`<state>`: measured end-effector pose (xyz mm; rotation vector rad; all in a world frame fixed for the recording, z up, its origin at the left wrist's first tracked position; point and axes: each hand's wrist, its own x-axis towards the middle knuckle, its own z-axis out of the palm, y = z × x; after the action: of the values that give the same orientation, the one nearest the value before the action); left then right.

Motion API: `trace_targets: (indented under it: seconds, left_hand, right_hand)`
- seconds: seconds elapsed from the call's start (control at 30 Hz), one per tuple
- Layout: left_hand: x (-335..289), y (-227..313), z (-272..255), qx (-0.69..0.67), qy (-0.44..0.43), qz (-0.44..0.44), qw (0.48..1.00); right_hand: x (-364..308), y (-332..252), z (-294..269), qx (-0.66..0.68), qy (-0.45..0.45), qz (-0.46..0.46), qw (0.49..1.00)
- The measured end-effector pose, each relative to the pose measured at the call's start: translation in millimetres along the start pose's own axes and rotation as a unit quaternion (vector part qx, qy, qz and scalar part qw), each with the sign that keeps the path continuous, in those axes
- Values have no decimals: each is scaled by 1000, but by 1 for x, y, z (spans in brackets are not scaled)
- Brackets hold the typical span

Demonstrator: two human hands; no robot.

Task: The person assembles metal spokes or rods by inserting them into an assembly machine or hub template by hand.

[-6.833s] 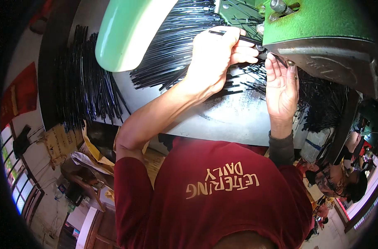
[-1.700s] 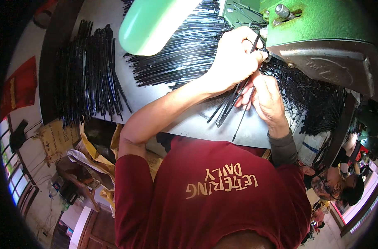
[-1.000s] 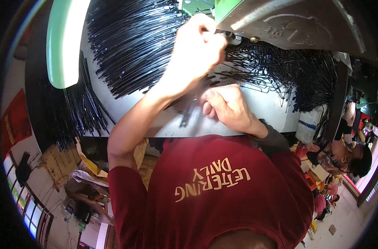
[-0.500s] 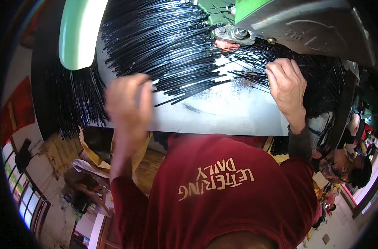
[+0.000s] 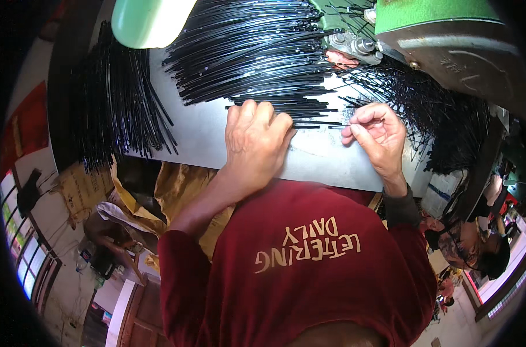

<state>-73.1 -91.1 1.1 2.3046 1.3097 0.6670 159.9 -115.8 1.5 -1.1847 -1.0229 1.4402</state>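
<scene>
A thick layer of thin black rods lies side by side on a pale metal tabletop. At the layer's near edge my left hand is closed, knuckles up, its fingertips hidden. One thin black rod runs out from beside its forefinger toward the right. My right hand pinches the right end of that rod between thumb and forefinger, the other fingers curled. Just beyond it is a metal clamp-like fitting with bolts, part of a green machine.
A second bunch of black rods hangs over the table's left edge. Tangled black pieces are heaped at the right. A pale green lamp-like part juts in at the upper left. A person is at the far right.
My left hand has moved right, from the left end of the rods to their near edge. My right hand has come down and left from the tangled pieces and now pinches a rod end.
</scene>
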Motion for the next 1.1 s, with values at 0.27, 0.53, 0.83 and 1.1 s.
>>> trace_targets:
  seconds: [0.27, 0.53, 0.83, 1.1]
  left_hand:
    - [-4, -8, 2, -5, -2, 23, 1000]
    - [6, 4, -12, -50, 24, 39, 998]
    - [79, -8, 4, -186, 99, 81, 974]
    - [87, -6, 15, -229, 123, 107, 960]
  right_hand:
    - [-12, -12, 2, -390, -39, -84, 916]
    - [-11, -11, 11, -435, -80, -71, 894]
    - [35, -20, 29, -228, 29, -34, 973]
    - [47, -18, 31, -208, 85, -59, 973]
